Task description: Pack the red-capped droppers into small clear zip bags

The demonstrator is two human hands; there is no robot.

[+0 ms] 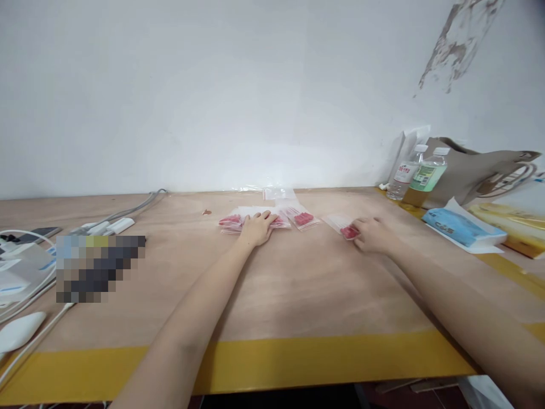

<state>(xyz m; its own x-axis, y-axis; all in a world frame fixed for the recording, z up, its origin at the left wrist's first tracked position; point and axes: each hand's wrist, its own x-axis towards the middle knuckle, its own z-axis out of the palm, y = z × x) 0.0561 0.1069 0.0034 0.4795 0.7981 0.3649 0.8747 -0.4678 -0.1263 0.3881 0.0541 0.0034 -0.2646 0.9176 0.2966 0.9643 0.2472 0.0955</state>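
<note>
The person's left hand (258, 228) lies palm down over a flat, layered pile of small transparent plastic bags with red contents (230, 220) at the middle of the wood-toned desk (298, 289), its fingers spread a little across the top; whether they grip any of the bags cannot be told. The right hand (371, 234) is at the near right end of a single small transparent bag with a red block inside (348, 232), its fingers bent and touching that red end, though blur hides whether they are closed on it. Between the two hands, just beside the pile, another small transparent bag with red contents (304, 218) lies flat and slightly slanted. Behind the pile, near the white wall (213, 96), lies a loose crinkled sheet of transparent plastic (276, 194), and to the left of the pile sits a small brown scrap (206, 212). Yellow tape (319, 358) runs along the desk's front edge. On the right stand a transparent bottle with a white cap (402, 177) and a bottle with a green label and brownish liquid (426, 175), in front of a grey-beige handbag (466, 165); nearer are a blue soft tissue pack (462, 224) and a yellow one (517, 227). On the left lie white cables (32, 363), a white charger block (121, 225) and a smooth, rounded white object (21, 332), beside a pixelated patch.
</note>
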